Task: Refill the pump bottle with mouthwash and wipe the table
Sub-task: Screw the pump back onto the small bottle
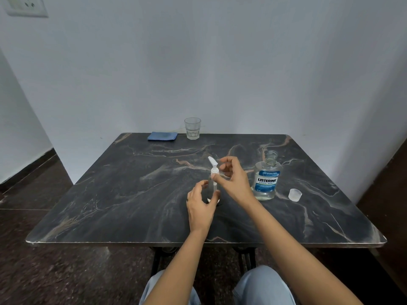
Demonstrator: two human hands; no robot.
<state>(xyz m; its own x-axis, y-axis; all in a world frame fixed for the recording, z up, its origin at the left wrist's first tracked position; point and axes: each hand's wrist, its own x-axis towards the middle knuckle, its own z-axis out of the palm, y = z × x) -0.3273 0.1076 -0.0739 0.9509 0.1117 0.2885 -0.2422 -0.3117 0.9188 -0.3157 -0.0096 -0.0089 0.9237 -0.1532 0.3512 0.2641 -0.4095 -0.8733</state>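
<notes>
We see a small clear pump bottle (212,183) standing upright near the middle of a dark marble table (110,194). Its white pump head sits on top, with the nozzle pointing up and away from us.

The left hand (201,205) holds the lower part of the pump bottle. Its fingers are curled on the left side and the thumb presses on the right side, so the hand is half closed around the body. The right hand (231,179) comes from the right and is at the white collar under the pump head. Its thumb lies on the front of the collar and its other fingers are bent behind it, so it pinches the collar. The index finger is lifted and reaches close to the nozzle; we cannot tell if it touches it.

Just to the right of the pump bottle stands the mouthwash bottle (266,181), with a blue label and an open neck. Its clear cap (295,194) lies further right of that. Well behind the pump bottle, at the far edge of the table, stand a drinking glass (192,128) and, to the left of it, a folded blue cloth (162,136).
</notes>
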